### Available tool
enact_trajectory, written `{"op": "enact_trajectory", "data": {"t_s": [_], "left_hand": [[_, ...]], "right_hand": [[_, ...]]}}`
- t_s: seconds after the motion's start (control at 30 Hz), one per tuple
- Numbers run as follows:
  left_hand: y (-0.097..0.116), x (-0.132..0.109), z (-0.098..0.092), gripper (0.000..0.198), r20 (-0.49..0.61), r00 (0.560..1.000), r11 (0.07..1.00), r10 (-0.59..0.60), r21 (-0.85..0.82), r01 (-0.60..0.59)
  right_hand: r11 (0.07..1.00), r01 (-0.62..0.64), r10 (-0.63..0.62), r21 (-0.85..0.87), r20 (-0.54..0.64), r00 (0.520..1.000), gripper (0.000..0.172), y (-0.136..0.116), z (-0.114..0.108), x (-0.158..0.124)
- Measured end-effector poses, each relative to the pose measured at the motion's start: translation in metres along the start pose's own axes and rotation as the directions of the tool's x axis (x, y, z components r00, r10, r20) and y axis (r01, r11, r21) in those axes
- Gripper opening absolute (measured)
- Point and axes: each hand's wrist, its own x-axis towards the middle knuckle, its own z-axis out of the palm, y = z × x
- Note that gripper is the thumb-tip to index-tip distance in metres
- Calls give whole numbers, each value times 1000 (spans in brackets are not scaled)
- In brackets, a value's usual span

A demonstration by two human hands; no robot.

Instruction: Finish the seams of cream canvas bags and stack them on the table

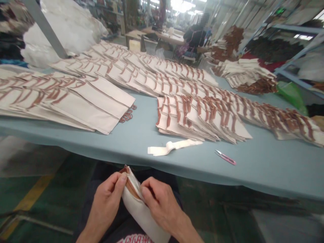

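Table (141,121), covered in pale blue, fills the view and carries long overlapping rows of cream pouches (202,118) with brown trim. Below its near edge, over the person's lap, a single pouch (141,212) of the same cloth sits between both hands: the left hand (107,199) pinches its upper edge with thumb and fingers closed, and the right hand (159,200) grips the brown-trimmed opening from the other side, fingers curled onto the cloth. On the table just beyond lie a white fabric strip (174,146) and, to its right and apart from it, small pink thread snips (225,157).
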Motion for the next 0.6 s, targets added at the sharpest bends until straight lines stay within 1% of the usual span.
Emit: {"op": "enact_trajectory", "data": {"t_s": [0.07,0.1,0.13,0.2,0.23,0.33,0.43,0.53,0.6], "left_hand": [[-1,2,2,48,-1,999,997,52,63,-52],[-1,2,3,48,21,998,995,67,75,-68],[-1,2,3,48,51,996,994,73,80,-77],[-1,0,4,49,108,992,995,64,73,-72],[-1,-1,4,50,133,990,996,52,67,-62],[-3,-3,4,51,176,984,998,22,52,-32],[-5,-4,4,51,186,982,998,17,62,-29],[-6,-2,3,45,120,991,991,50,121,-64],[-6,2,2,38,60,994,982,90,162,-99]], "right_hand": [[972,-50,15,-231,-151,988,16,-1,-15,16],[932,-88,16,-351,-205,979,9,-3,-21,26],[881,-118,9,-458,-233,972,7,-5,-25,37],[771,-162,29,-616,-219,975,16,-8,-30,61],[726,-174,57,-665,-193,979,18,-9,-31,73],[699,-187,92,-690,-173,981,14,-5,-28,99],[722,-192,99,-664,-176,979,13,3,-27,108],[790,-181,95,-586,-175,980,19,7,-32,110],[855,-161,93,-493,-161,983,26,7,-36,112]]}}
